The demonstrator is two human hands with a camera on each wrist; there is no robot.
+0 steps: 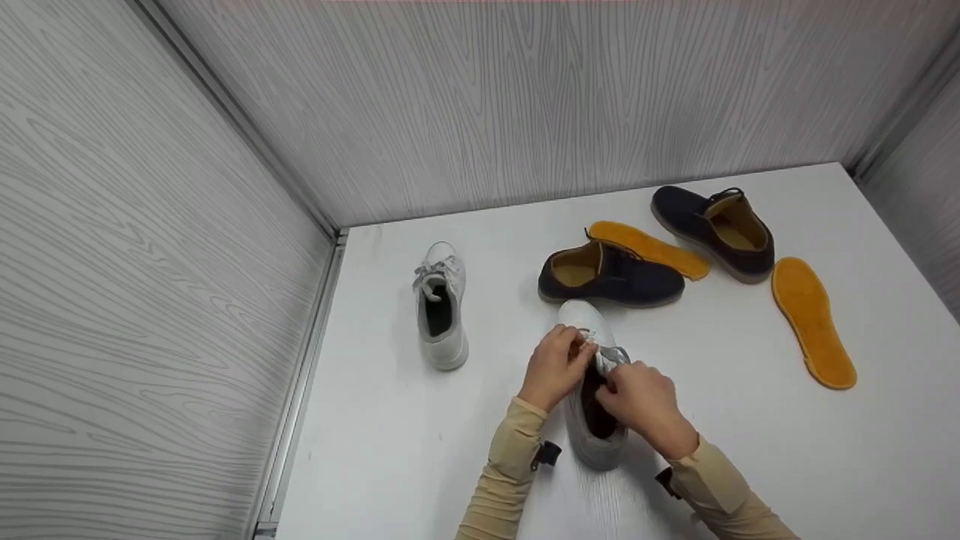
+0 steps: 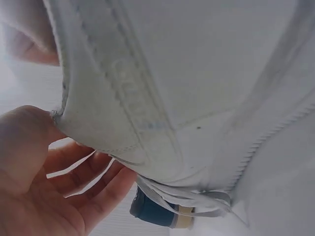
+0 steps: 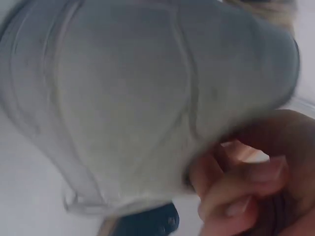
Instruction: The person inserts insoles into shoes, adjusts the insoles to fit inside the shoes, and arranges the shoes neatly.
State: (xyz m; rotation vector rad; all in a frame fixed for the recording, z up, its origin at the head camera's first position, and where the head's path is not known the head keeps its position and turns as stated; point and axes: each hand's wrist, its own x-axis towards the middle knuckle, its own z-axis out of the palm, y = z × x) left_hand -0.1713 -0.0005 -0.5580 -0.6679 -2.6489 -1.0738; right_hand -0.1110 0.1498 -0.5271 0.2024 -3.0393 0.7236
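Note:
A white lace-up sneaker (image 1: pixel 598 453) lies on the table in front of me, its toe pointing away and its dark inside showing. With thumb and fingers my left hand (image 1: pixel 553 366) pinches the left edge of its opening near the laces; the left wrist view shows the thumb on the upper's corner beside the loose white lace (image 2: pixel 202 196). My right hand (image 1: pixel 643 399) has curled fingers gripping the opening's right edge. In the right wrist view the sneaker's side (image 3: pixel 128 98) partly hides those fingertips. The grey tongue (image 1: pixel 616 355) shows between the hands.
A second white sneaker (image 1: pixel 445 349) stands to the left. Beyond my hands are two navy shoes, one (image 1: pixel 637 282) lying sideways and one (image 1: pixel 750 262) farther back. One orange insole (image 1: pixel 652 247) lies between them, another (image 1: pixel 814 322) at the right. Grey panels (image 1: pixel 480 105) border the table.

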